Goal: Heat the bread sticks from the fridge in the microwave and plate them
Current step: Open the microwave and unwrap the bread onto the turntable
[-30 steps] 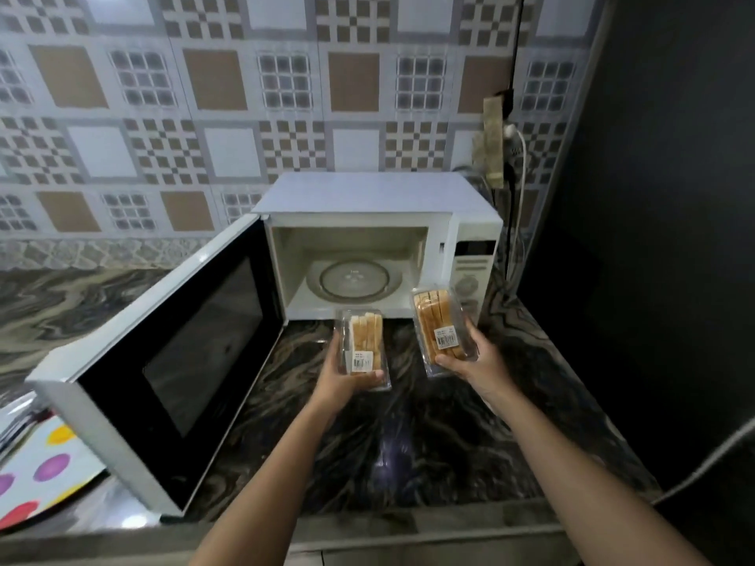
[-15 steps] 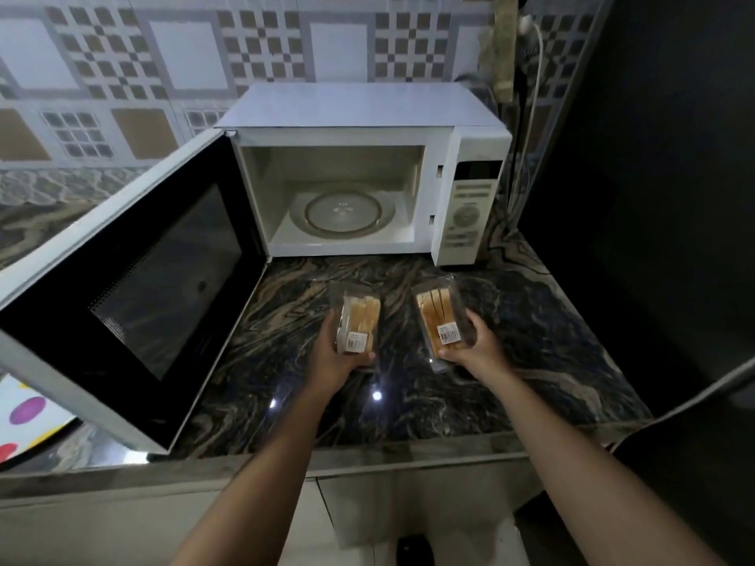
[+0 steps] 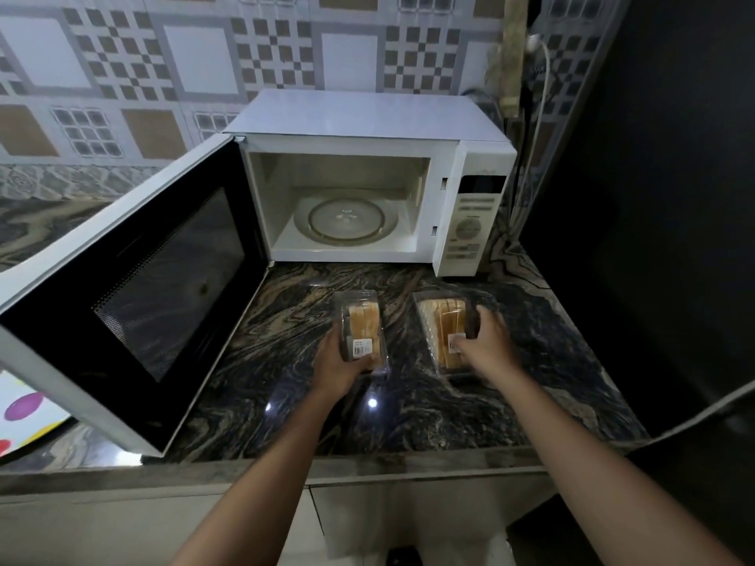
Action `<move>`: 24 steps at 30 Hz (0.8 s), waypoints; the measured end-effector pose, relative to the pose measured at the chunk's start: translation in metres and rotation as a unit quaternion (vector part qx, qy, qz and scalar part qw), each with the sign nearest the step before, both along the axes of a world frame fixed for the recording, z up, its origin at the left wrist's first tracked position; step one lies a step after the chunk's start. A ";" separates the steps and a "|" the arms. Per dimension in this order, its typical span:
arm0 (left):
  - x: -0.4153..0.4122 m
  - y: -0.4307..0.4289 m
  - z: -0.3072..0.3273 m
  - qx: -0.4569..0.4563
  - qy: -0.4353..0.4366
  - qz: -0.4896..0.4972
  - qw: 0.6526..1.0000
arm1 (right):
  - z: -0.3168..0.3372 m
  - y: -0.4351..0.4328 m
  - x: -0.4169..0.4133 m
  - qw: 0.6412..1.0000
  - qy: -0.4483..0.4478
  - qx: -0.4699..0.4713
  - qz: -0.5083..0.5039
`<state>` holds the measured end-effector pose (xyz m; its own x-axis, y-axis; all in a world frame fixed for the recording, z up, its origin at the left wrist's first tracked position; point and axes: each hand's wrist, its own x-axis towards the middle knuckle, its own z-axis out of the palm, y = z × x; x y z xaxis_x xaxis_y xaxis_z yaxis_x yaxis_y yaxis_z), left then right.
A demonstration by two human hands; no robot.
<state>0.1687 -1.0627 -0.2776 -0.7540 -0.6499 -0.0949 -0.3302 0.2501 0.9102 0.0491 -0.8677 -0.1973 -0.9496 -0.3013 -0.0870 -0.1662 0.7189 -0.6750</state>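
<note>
**Both packs at the tabletop, microwave waiting open**

Your left hand (image 3: 345, 363) is wrapped around the near end of the left pack of bread sticks (image 3: 361, 320), thumb over its barcode label. The pack looks tilted; whether its base is touching the marble tabletop (image 3: 286, 320) or is just above it can't be told from here. Your right hand (image 3: 488, 341) is closed over the right side of the right pack (image 3: 443, 324), fingers draped on top. That pack appears to lie flat on the tabletop, lid up, label toward you. The two packs sit side by side, near each other but apart.

The microwave (image 3: 367, 116) stands just beyond them at the back of the tabletop. Its door (image 3: 135, 279) is swung wide to the left, and the glass turntable (image 3: 347, 220) inside is bare. A plate with coloured dots (image 3: 24, 414) shows at the far left edge, partly hidden behind the door.

Step in hand, by my reading: the sticks are out of the fridge and staged in front of the oven, nothing loaded yet.

Next move likely calls for opening the clear plastic lids and getting the sticks out, since thin clamshell packaging may not take heat well. Steady each pack with one hand while the other pries. The open door crowds your left side; mind your elbow.
</note>
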 end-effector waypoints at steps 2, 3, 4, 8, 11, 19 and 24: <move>0.010 0.004 0.012 0.020 0.009 -0.014 1.000 | 0.012 -0.007 0.005 0.998 0.054 -0.022 0.026; 0.016 0.006 0.015 0.028 0.017 -0.023 0.999 | 0.015 -0.011 0.008 0.994 0.088 -0.033 0.048; 0.022 0.007 0.017 0.036 0.026 -0.031 0.999 | 0.018 -0.016 0.010 0.989 0.121 -0.042 0.075; 0.040 0.011 0.017 0.081 0.042 -0.014 0.996 | 0.020 -0.037 0.023 0.965 0.140 -0.008 0.221; 0.048 0.012 0.016 0.089 0.046 -0.008 0.995 | 0.013 -0.053 0.035 0.930 0.069 0.090 0.350; 0.056 0.008 0.017 0.089 0.035 0.017 0.995 | -0.006 -0.081 0.052 0.884 0.076 0.204 0.414; 0.052 0.006 0.017 0.142 0.021 0.066 0.987 | -0.003 -0.091 0.050 0.906 -0.003 0.157 0.392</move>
